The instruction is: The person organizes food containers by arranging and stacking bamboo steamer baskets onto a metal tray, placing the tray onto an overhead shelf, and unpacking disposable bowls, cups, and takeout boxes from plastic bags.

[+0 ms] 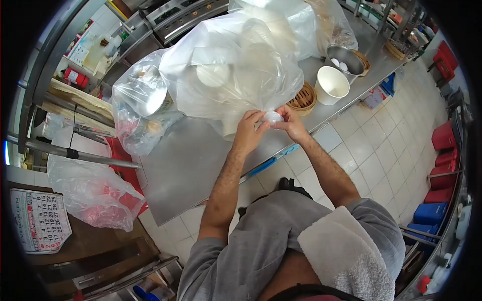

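The left hand [251, 129] and right hand [292, 123] are close together over the near edge of a steel table [183, 168], the fingers of both clamped on a small whitish bundle [272, 118]. Whether it is the gathered end of the large plastic bag [228, 57] just beyond, or a separate thing, I cannot tell.

The bag sprawls across the table's middle; a smaller plastic bag [142, 108] sits to its left. Just right of the hands is a bamboo steamer [302, 100], then a white tub [332, 85] and, farther back, a metal bowl [353, 60] with white rounded items [342, 65] inside.

Pale tiles [359, 138] cover the floor. Red seats [444, 168] and blue containers [432, 213] line the right side, a stove [193, 17] stands at the far left, and a calendar [44, 220] lies at the near left.
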A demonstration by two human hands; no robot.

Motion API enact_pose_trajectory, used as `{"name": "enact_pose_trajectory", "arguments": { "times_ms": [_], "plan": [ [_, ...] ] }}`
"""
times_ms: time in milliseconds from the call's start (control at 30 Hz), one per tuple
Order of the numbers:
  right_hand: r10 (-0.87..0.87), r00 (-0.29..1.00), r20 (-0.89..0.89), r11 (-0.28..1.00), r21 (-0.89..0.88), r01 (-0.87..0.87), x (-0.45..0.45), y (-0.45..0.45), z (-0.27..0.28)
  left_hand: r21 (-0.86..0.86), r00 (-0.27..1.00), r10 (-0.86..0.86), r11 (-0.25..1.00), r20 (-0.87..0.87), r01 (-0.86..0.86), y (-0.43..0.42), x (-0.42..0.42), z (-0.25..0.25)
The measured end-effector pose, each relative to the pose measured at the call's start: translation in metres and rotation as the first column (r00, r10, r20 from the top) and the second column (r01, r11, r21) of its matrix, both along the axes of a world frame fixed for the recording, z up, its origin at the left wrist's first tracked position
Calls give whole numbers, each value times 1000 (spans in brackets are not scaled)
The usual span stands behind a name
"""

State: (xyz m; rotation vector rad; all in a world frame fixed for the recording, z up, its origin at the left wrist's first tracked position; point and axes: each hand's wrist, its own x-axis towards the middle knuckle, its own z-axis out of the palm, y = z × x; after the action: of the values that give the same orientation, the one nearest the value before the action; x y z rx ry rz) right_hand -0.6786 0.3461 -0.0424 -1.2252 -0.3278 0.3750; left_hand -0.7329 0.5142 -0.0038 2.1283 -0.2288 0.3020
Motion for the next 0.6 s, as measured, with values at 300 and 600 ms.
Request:
{"name": "enact_pose_trajectory", "arguments": {
  "times_ms": [300, 600],
  "plan": [
    [-92, 992, 88, 986, -129, 103, -1, -1, -3, -369, 920, -93, 927, -381, -59, -6, 13, -3],
    [103, 988, 119, 992, -88, -93, -7, -29, 20, -247, 986, 99, 960, -133, -130, -24, 14, -15]
  ]
}}
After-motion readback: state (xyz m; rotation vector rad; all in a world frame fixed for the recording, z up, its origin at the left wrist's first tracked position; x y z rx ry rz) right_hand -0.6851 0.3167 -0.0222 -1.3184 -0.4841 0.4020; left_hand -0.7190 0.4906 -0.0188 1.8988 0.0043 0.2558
